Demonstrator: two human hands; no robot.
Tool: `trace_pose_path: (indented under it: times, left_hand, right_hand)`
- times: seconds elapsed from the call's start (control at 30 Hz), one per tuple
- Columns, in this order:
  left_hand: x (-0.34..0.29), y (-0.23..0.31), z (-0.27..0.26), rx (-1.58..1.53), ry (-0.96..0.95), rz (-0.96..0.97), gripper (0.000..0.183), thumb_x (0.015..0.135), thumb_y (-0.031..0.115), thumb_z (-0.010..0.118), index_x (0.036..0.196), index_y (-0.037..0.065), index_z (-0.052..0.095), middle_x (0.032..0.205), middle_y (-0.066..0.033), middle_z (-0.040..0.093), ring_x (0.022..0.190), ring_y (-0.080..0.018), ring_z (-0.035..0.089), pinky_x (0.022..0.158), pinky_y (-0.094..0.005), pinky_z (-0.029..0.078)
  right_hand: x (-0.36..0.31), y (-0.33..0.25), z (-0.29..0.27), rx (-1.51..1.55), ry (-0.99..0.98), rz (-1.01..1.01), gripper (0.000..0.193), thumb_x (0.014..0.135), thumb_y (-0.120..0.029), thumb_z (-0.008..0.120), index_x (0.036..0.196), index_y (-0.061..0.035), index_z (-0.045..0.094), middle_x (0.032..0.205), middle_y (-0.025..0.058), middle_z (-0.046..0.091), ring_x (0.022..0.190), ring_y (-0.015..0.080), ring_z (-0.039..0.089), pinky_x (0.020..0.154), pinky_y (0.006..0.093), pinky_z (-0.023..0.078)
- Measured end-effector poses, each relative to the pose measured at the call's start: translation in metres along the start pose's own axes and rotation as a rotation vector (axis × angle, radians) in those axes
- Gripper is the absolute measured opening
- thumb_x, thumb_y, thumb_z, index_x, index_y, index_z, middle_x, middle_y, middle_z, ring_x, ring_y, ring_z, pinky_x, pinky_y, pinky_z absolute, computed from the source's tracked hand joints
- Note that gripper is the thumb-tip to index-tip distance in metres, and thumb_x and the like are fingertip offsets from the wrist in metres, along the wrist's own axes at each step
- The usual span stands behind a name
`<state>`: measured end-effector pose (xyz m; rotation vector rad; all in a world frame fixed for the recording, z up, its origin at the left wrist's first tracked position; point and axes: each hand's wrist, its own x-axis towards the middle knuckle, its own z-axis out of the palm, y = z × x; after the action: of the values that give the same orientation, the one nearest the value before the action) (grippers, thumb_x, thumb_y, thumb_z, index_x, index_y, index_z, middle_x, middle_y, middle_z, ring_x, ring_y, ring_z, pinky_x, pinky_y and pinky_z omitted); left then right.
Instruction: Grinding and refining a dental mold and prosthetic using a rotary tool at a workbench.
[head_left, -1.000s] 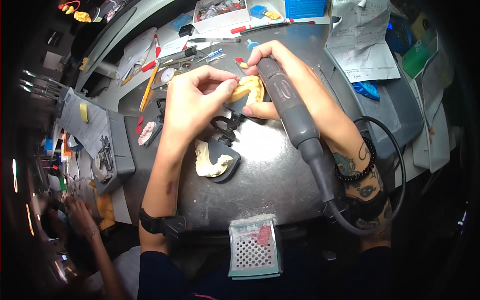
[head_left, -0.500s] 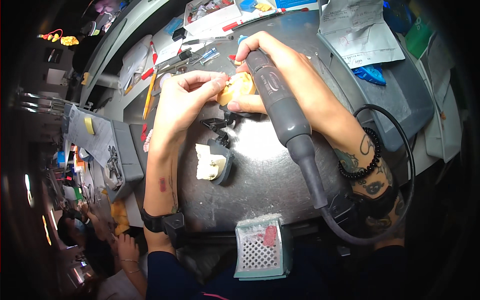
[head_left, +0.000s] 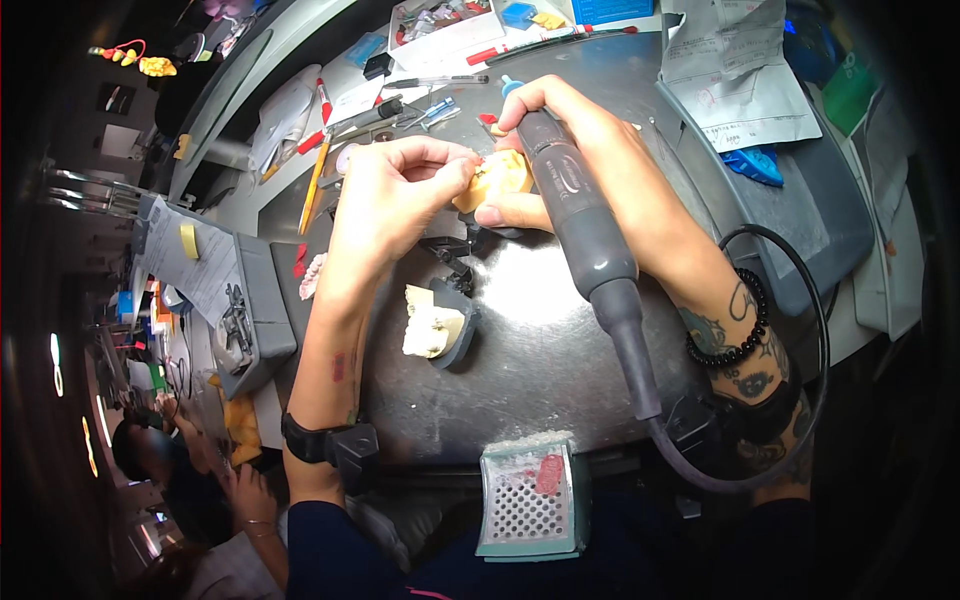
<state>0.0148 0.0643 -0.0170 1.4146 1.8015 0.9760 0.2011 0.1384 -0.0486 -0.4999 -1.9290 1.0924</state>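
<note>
My left hand (head_left: 395,200) has its thumb and index finger pinched together at the left side of a yellow dental model (head_left: 510,178). A tiny reddish bit shows by those fingertips, too small to make out. My right hand (head_left: 605,155) is wrapped round a dark grey rotary handpiece (head_left: 578,205), its thumb pressed against the model's near side. The handpiece's tip with a light blue end (head_left: 510,86) points away from me, clear of the model. Nearer me, a cream dental cast (head_left: 432,326) on a dark base rests on the metal bench, beside a black hinged articulator (head_left: 452,262).
A perforated teal-framed tray (head_left: 528,505) sits at the bench's front edge. The handpiece's black cable (head_left: 822,330) loops round my right forearm. Grey bins (head_left: 830,225) with papers stand right; another grey bin (head_left: 265,310) stands left. Pens and a pencil (head_left: 316,185) lie at the far left.
The whole view has shifted slightly, so things sit a little further right and lower. Both hands keep the same grips at the yellow model and on the handpiece.
</note>
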Motion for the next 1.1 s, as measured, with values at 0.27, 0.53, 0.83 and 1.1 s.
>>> trace_pose_path:
  times: [0.27,0.53,0.83,1.1]
  left_hand:
    - [-0.015,-0.01,0.004,-0.217,-0.037,0.04,0.028,0.081,0.005,0.071,0.108,-0.003,0.066,0.106,-0.0128,0.068,0.095,-0.0139,0.065,0.087,-0.0277,0.053]
    - [-0.018,-0.009,0.009,0.013,0.042,0.25,0.026,0.081,0.002,0.071,0.106,-0.002,0.067,0.104,-0.014,0.068,0.093,-0.0181,0.067,0.083,-0.0295,0.055]
    - [-0.016,-0.015,0.008,0.008,0.014,0.27,0.024,0.082,0.002,0.069,0.106,-0.003,0.065,0.1,-0.0129,0.068,0.091,-0.0183,0.067,0.082,-0.0304,0.056]
    - [-0.01,-0.008,0.002,-0.172,-0.12,0.105,0.036,0.081,0.004,0.071,0.115,-0.005,0.059,0.11,-0.0162,0.065,0.099,-0.0185,0.065,0.089,-0.0294,0.053]
  right_hand:
    - [0.001,-0.004,0.001,-0.001,-0.009,-0.012,0.054,0.064,-0.031,0.086,0.098,-0.0077,0.052,0.07,0.0061,0.067,0.068,0.0193,0.067,0.066,0.031,0.05]
    - [0.001,-0.014,-0.003,0.017,-0.059,0.067,0.048,0.067,-0.025,0.084,0.097,-0.0068,0.052,0.069,0.0056,0.068,0.068,0.0182,0.067,0.067,0.03,0.05]
    - [0.002,-0.016,-0.003,-0.001,-0.093,0.134,0.049,0.066,-0.026,0.084,0.098,-0.007,0.052,0.069,0.0059,0.068,0.068,0.019,0.067,0.067,0.0303,0.05]
    - [0.0,-0.014,-0.003,0.018,-0.07,0.087,0.05,0.066,-0.026,0.084,0.099,-0.0071,0.051,0.07,0.006,0.068,0.069,0.02,0.068,0.068,0.0312,0.05]
